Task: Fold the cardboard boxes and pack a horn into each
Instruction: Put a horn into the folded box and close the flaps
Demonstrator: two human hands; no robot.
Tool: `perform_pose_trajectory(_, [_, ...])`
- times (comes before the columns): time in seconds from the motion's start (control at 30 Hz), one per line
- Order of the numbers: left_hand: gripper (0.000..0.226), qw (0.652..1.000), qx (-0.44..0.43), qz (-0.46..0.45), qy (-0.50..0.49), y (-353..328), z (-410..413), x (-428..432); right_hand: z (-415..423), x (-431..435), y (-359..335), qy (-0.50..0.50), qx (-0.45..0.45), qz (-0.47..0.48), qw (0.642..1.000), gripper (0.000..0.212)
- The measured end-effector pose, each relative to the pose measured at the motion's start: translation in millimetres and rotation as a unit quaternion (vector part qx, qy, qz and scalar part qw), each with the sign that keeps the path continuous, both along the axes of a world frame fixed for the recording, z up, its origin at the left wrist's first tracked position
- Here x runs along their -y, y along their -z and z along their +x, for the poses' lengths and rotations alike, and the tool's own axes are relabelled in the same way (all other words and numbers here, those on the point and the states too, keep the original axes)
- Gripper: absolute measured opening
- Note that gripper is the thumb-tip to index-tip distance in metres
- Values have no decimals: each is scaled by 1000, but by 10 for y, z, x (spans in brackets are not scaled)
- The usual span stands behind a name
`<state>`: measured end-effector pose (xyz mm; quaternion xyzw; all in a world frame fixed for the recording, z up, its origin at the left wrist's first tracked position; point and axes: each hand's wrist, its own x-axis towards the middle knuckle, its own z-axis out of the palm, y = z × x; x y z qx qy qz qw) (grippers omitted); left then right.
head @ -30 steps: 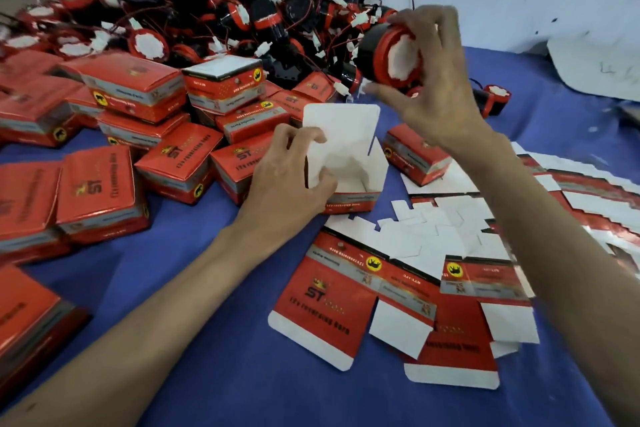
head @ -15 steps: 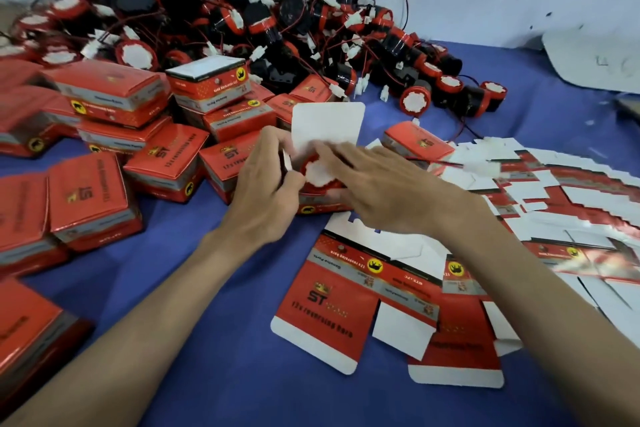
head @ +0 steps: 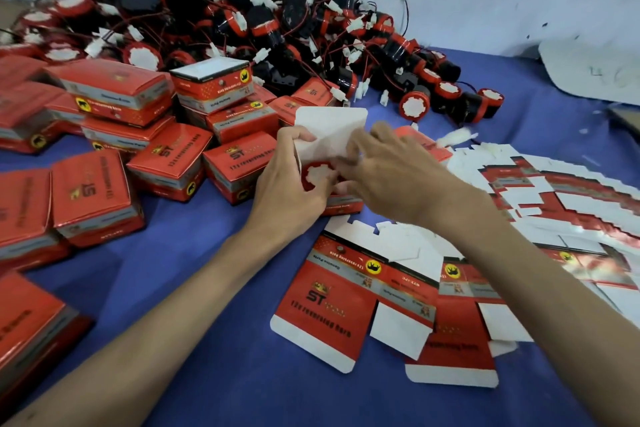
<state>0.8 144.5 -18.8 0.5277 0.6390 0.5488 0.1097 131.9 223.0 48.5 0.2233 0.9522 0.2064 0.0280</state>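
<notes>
Both bare forearms enter from the bottom edge and converge mid-frame. Left forearm (head: 180, 315) angles up-right. Left grip (head: 294, 180) shows me its back, fingers curled round the left side of the box (head: 329, 128). Right forearm (head: 554, 288) angles up-left. Right grip (head: 391, 177) is back-up, fingers reaching toward the left grip, blurred; I can't tell pinch from press.

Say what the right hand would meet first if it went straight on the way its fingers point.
Probably the horn in the open box, just ahead of the right hand, then the left hand; blur leaves depth unclear.
</notes>
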Motion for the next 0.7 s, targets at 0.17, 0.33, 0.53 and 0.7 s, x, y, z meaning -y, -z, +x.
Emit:
perform_pose_trajectory(0.17, [48,999,40,-23,16,-39,7,-19,172,-21,-178,67,-40,-67,995,37])
perform_pose_trajectory(0.33, [49,997,55,-44,25,-66,-7,-4,219,-65,-582,89,-233,-172,953,23])
perform_pose_trajectory(0.53, [56,996,66,-39,49,-71,8,32,-226,110,-323,9,-245,-240,939,23])
perform_pose_trajectory(0.7, [67,996,48,-30,71,-54,-22,50,-402,223,-187,22,-76,-268,960,15])
